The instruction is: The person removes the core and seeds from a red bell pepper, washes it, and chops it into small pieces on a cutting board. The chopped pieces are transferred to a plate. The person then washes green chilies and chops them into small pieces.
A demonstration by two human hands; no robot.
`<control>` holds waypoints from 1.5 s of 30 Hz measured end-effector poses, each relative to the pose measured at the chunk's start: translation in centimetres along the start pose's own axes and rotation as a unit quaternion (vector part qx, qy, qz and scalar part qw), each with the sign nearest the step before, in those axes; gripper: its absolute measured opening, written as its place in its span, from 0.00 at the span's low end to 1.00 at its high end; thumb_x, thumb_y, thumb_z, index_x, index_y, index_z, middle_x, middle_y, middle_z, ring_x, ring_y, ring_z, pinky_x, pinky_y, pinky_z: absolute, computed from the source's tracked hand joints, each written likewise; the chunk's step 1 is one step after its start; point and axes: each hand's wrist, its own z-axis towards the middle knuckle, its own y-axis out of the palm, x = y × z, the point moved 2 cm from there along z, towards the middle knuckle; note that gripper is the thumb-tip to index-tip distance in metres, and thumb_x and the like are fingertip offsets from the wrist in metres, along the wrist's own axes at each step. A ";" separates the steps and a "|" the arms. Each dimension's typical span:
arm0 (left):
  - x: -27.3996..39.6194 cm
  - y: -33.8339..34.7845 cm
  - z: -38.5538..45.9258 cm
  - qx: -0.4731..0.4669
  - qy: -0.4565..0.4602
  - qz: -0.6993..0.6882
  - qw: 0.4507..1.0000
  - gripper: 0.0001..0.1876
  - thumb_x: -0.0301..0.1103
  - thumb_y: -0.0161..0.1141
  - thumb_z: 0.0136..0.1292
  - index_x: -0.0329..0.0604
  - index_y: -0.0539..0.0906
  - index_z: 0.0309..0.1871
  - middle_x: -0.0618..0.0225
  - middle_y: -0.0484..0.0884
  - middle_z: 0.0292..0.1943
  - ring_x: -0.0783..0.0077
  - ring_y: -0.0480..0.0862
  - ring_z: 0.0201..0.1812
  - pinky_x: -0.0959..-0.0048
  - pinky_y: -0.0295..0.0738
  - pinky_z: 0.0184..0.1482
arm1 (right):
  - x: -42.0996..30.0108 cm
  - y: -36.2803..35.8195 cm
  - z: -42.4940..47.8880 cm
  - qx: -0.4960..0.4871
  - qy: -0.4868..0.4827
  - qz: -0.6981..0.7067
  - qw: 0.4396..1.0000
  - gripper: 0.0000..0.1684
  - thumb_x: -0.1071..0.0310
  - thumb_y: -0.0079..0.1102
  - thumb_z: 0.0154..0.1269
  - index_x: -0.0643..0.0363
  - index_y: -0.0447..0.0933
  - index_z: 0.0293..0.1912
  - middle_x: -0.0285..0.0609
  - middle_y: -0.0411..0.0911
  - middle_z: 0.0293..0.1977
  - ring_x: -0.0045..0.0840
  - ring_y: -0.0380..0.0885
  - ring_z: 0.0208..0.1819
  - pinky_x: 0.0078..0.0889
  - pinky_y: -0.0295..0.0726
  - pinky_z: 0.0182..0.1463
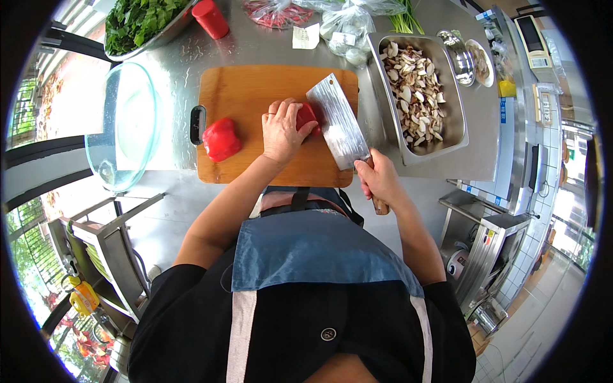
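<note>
On the wooden cutting board (268, 172), my left hand (282, 129) presses with its fingers on a piece of red bell pepper (306, 117), partly hidden under them. My right hand (378, 178) grips the wooden handle of a Chinese cleaver (341, 125). The cleaver's broad metal blade lies at a slant just right of the pepper piece, its far end pointing away from me. Whether the edge touches the pepper I cannot tell. Another red bell pepper piece (221, 139) rests at the board's left side, near the black handle slot (197, 125).
Right of the board stands a deep steel pan of sliced mushrooms (407, 155). A clear glass bowl (89, 143) is at the left edge. Beyond the board are a bowl of leafy greens (143, 24), a red container (210, 19) and plastic bags (347, 28).
</note>
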 end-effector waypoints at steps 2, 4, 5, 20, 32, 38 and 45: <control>-0.1 0.0 0.0 -0.004 -0.004 0.000 1.000 0.24 0.48 0.69 0.51 0.44 0.79 0.48 0.65 0.79 0.52 0.58 0.73 0.57 0.58 0.66 0.54 | -0.4 -0.5 0.7 -0.029 0.013 0.006 0.999 0.10 0.68 0.51 0.69 0.63 0.63 0.34 0.34 0.67 0.17 0.15 0.65 0.11 0.24 0.66 0.12; -0.2 0.1 0.1 -0.005 0.000 0.001 1.000 0.25 0.47 0.70 0.51 0.44 0.79 0.48 0.65 0.79 0.52 0.58 0.73 0.57 0.58 0.66 0.54 | -0.7 -0.5 1.4 -0.039 0.023 0.012 0.999 0.10 0.68 0.50 0.70 0.63 0.63 0.35 0.35 0.67 0.17 0.16 0.66 0.11 0.24 0.67 0.12; -0.2 0.1 0.1 -0.008 -0.003 -0.001 1.000 0.24 0.47 0.70 0.51 0.44 0.79 0.48 0.65 0.79 0.51 0.58 0.73 0.57 0.59 0.67 0.54 | -0.9 -0.4 1.7 -0.044 0.028 0.015 0.999 0.10 0.68 0.50 0.70 0.63 0.63 0.35 0.35 0.67 0.18 0.16 0.66 0.11 0.24 0.67 0.13; 0.6 0.5 0.0 0.006 -0.015 0.003 1.000 0.28 0.47 0.70 0.48 0.45 0.76 0.51 0.63 0.76 0.51 0.55 0.72 0.55 0.57 0.66 0.54 | -1.5 2.1 2.7 0.221 -0.249 -0.172 0.927 0.10 0.67 0.59 0.64 0.63 0.70 0.35 0.50 0.72 0.17 0.43 0.75 0.20 0.39 0.72 0.25; -12.5 -11.0 -6.7 0.085 -0.167 -0.036 0.982 0.30 0.33 0.72 0.48 0.40 0.75 0.56 0.52 0.73 0.56 0.48 0.73 0.57 0.58 0.69 0.60 | -0.6 8.0 0.9 -0.031 -0.078 -0.040 0.996 0.13 0.67 0.57 0.66 0.64 0.66 0.31 0.37 0.70 0.15 0.17 0.70 0.13 0.25 0.68 0.15; -11.2 -9.4 -7.6 -0.044 -0.058 -0.132 0.989 0.36 0.23 0.68 0.45 0.41 0.72 0.63 0.56 0.70 0.65 0.52 0.70 0.65 0.62 0.66 0.66 | 1.3 7.3 2.2 0.067 -0.113 -0.147 0.980 0.12 0.67 0.58 0.63 0.61 0.65 0.31 0.45 0.71 0.16 0.35 0.74 0.16 0.37 0.70 0.20; -9.8 -7.5 -5.9 -0.011 -0.023 -0.128 0.991 0.27 0.25 0.61 0.52 0.36 0.71 0.58 0.50 0.70 0.61 0.49 0.70 0.62 0.60 0.65 0.66 | -3.6 7.8 -0.2 0.061 -0.204 -0.297 0.931 0.11 0.66 0.57 0.63 0.61 0.66 0.34 0.51 0.75 0.20 0.51 0.77 0.25 0.48 0.71 0.27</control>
